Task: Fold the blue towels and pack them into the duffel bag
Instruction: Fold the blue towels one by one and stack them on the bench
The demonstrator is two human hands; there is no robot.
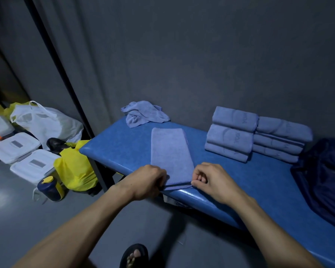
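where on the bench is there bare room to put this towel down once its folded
Bare bench lies left of the towel being folded, and between the right hand and the duffel bag. The back is crowded: crumpled towel and folded stacks by the wall.

The scene is dim, with a cold blue-grey cast and no lamp in view. A soft sheen runs along the near edge of the bench (197, 196), and a pale patch of reflected light lies on the floor (0, 198) at far left. Shadows are soft; the darkest sits under the bench. The bag (325, 176) at right is nearly black, its detail lost. Wide-angle distortion bends the wall (182, 45) lines and stretches the forearms. Focus is slightly soft overall, with grain on the wall.
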